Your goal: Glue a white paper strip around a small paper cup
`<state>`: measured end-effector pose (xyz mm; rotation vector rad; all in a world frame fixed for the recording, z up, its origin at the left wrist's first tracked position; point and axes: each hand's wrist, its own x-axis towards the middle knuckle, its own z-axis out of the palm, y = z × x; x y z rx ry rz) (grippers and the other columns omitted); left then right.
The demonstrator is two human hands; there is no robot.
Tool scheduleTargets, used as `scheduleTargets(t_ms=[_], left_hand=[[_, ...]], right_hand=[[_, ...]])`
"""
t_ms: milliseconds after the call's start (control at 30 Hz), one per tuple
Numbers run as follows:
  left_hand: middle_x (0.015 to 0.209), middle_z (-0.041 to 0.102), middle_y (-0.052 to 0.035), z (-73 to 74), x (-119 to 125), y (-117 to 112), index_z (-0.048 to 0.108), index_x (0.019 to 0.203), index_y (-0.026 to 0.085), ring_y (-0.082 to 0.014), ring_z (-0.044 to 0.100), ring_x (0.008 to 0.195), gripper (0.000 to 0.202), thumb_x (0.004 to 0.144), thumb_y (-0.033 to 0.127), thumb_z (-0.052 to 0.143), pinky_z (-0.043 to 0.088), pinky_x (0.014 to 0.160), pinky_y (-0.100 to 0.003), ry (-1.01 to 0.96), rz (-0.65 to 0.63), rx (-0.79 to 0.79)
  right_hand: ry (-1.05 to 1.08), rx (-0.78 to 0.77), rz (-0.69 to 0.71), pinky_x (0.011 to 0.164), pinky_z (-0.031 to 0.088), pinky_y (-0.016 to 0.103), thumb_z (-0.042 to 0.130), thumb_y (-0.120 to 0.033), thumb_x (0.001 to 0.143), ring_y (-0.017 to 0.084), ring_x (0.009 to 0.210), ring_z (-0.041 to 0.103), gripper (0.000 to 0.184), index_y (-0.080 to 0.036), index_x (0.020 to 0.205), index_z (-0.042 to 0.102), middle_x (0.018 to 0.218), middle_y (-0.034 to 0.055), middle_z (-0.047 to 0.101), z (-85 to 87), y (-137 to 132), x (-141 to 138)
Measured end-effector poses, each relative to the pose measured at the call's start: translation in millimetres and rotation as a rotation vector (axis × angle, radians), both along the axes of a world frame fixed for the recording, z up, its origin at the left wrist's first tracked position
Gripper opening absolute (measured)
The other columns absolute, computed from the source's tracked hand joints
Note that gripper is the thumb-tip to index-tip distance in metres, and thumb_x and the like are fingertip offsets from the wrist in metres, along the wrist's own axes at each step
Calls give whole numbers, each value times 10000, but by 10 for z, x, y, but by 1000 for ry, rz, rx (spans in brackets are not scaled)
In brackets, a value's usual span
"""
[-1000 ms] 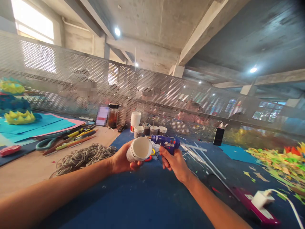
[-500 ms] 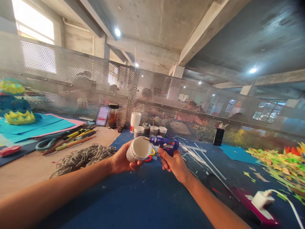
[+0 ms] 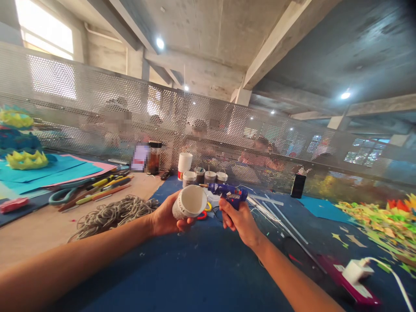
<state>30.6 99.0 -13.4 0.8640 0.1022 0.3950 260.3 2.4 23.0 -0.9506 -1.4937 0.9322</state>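
Note:
My left hand [image 3: 165, 214] is wrapped round a white paper cup [image 3: 191, 202], tilted so its open mouth faces me; printed letters show on its side. In my right hand [image 3: 238, 219] is a blue hot glue gun [image 3: 229, 193], its nozzle pointing left, just off the cup's upper right rim. A clear glue stick [image 3: 268, 200] sticks out of the gun's back end. Beneath and behind the gun lie scissors with red and yellow handles [image 3: 203, 215], partly covered.
Behind the cup stand stacked paper cups [image 3: 185, 162] and several small cups [image 3: 210, 177]. Grey cord [image 3: 113, 214] and large scissors [image 3: 65, 195] lie left. To the right are a phone [image 3: 298, 186], glue sticks [image 3: 294, 223], paper scraps [image 3: 380, 223] and a magenta power strip [image 3: 351, 279]. A perforated screen [image 3: 214, 117] runs behind.
My right hand has moved the glue gun slightly right, drawing its nozzle away from the cup's rim. The left hand and cup stay nearly in place.

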Motion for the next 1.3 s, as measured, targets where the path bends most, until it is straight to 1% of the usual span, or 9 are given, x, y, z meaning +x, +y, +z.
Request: scheduleTargets(t_ms=[133,267,467,567,733,900,1067,1167,1300], left_hand=[[685,673,-121,-10,9,1,683,971,114,-129,522,505,515,911,606,544,292,446,-177,-15,-11,8],[698,678,-127,10,12,-14,682,998,113,-141,541,524,523,909,610,548,286,437,-173,-18,-13,-2],[689,664,-103,45,6,-42,682,985,122,-136,543,512,485,919,585,552,323,423,-176,-17,33,-7],[687,667,-111,57,8,-47,687,988,109,-146,561,524,505,911,591,560,330,417,-175,-7,44,-14],[684,668,-114,55,11,-39,684,990,109,-152,563,530,475,932,556,534,333,425,-181,-10,50,-20],[691,662,-102,21,14,-32,670,979,129,-136,534,503,481,941,575,494,312,429,-182,-19,10,1],[711,656,-88,24,12,-43,669,987,138,-131,532,504,470,939,575,505,324,432,-182,-8,17,-13],[691,659,-100,26,8,-30,683,982,118,-128,522,498,505,927,593,521,315,425,-179,0,16,-15],[680,669,-125,20,6,-4,699,989,98,-135,535,525,511,906,585,568,310,425,-167,10,20,-19]], right_hand=[[-17,-31,12,482,468,244,662,-601,894,68,361,348,449,-203,700,588,428,-96,422,3,0,-5],[-16,-41,16,484,469,243,662,-600,895,66,361,344,451,-202,694,590,426,-95,423,14,-11,-5],[-53,-40,24,503,479,251,650,-590,909,69,365,349,444,-208,693,591,430,-95,428,-20,6,8],[-94,-38,-2,488,456,248,641,-590,915,70,366,356,449,-211,680,585,432,-90,436,-24,9,13],[-232,7,-47,426,365,236,629,-600,917,87,398,426,498,-213,616,542,448,-60,465,10,-27,22],[-196,29,-36,447,377,251,632,-586,920,83,391,404,509,-216,590,515,443,-64,452,20,-41,23],[-234,17,-84,423,359,241,614,-603,923,87,399,420,534,-214,571,514,447,-48,464,31,-30,11],[-260,8,-113,406,343,234,614,-620,914,89,403,426,541,-214,571,515,449,-45,461,41,-35,-4],[-301,10,-157,408,356,237,606,-639,907,95,405,433,542,-219,576,518,444,-44,456,60,-50,-22]])
